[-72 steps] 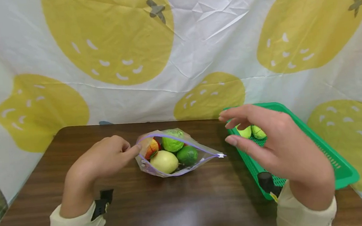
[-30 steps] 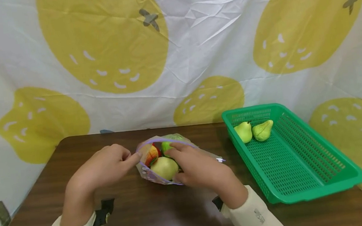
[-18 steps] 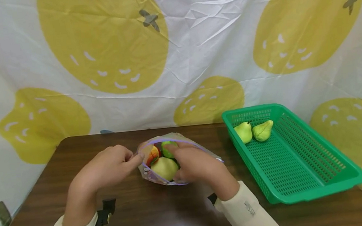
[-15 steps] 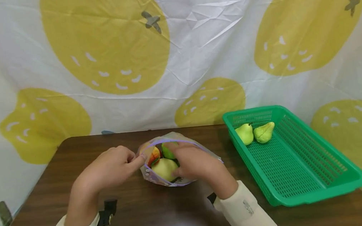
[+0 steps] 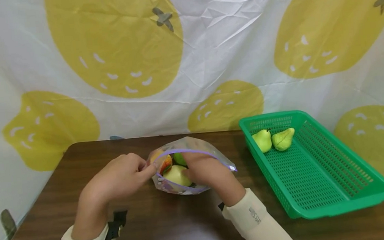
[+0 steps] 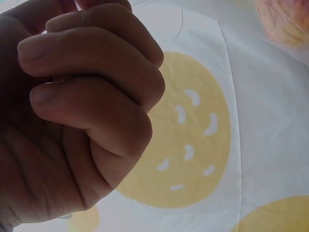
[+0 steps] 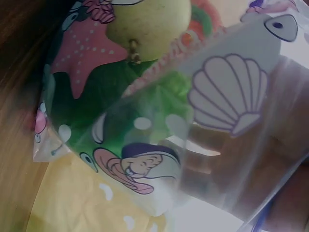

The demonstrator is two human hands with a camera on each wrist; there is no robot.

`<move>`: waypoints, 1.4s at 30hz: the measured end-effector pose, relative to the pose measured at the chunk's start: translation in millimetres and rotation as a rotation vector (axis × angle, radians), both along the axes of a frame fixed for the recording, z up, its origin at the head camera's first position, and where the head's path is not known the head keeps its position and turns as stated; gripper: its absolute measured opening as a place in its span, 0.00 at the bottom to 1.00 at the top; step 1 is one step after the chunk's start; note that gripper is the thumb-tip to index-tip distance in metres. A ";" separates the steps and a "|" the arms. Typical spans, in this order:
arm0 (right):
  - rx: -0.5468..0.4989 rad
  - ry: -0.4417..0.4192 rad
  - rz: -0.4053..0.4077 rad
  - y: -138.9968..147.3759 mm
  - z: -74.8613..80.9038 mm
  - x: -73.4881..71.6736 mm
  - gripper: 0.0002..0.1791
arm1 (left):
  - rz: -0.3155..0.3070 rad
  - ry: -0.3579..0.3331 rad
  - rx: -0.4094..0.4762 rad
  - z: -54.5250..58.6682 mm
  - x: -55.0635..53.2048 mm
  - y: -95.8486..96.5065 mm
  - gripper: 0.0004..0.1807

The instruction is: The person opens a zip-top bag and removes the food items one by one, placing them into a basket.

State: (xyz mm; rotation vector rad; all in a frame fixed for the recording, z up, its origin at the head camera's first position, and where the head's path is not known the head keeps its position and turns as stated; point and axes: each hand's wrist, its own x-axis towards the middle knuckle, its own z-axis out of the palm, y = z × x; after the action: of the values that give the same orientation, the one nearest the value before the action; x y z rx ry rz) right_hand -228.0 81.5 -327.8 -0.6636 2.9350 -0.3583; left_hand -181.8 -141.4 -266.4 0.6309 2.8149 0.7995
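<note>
A clear zip bag (image 5: 211,147) with a purple zip edge stands on the table, its mouth open. My left hand (image 5: 121,177) pinches the bag's left rim between thumb and index finger; its other fingers are curled in the left wrist view. My right hand (image 5: 206,170) reaches into the bag, thumb beside a pale yellow pear (image 5: 176,176); its fingertips are hidden in the head view and blurred behind plastic in the right wrist view. An orange-red fruit (image 5: 165,164) and a green fruit (image 5: 179,158) lie behind the pear. Dark green fruit (image 7: 91,106) shows through the printed plastic.
A green plastic basket (image 5: 323,211) stands to the right, holding a smooth pear (image 5: 263,141) and a wrinkled yellow-green pear (image 5: 283,139) at its far left end. The brown wooden table (image 5: 167,225) ends at a hanging cloth (image 5: 213,49) printed with lemons.
My right hand has moved left from above the basket and down into the bag, deeper among the fruit. The left hand keeps its pinch on the rim.
</note>
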 end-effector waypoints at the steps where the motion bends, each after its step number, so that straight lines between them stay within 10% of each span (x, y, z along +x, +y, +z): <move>1: 0.006 0.020 -0.004 -0.4 -0.2 -1.6 0.20 | 0.004 0.000 -0.001 0.8 -0.4 0.2 0.29; 12: 0.034 0.264 0.014 -3.0 -1.7 -6.0 0.08 | -0.021 0.015 -0.005 3.6 -3.4 1.1 0.28; 26: 0.033 0.493 0.141 -1.8 0.5 -1.2 0.17 | -0.001 -0.024 0.000 4.4 -1.8 -4.3 0.32; 33: 0.070 0.272 0.059 -0.5 14.2 12.7 0.20 | -0.004 -0.004 0.013 1.5 -1.9 -5.1 0.30; 42: 0.069 0.288 0.084 1.2 20.5 19.5 0.26 | 0.003 0.003 0.011 -0.1 -3.7 -8.1 0.29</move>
State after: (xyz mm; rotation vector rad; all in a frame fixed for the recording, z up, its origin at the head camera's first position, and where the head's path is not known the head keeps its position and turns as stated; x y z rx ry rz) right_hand -208.5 82.6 -307.3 -0.8936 3.1558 -0.1635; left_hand -185.5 -149.5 -266.5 0.6295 2.8171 0.8153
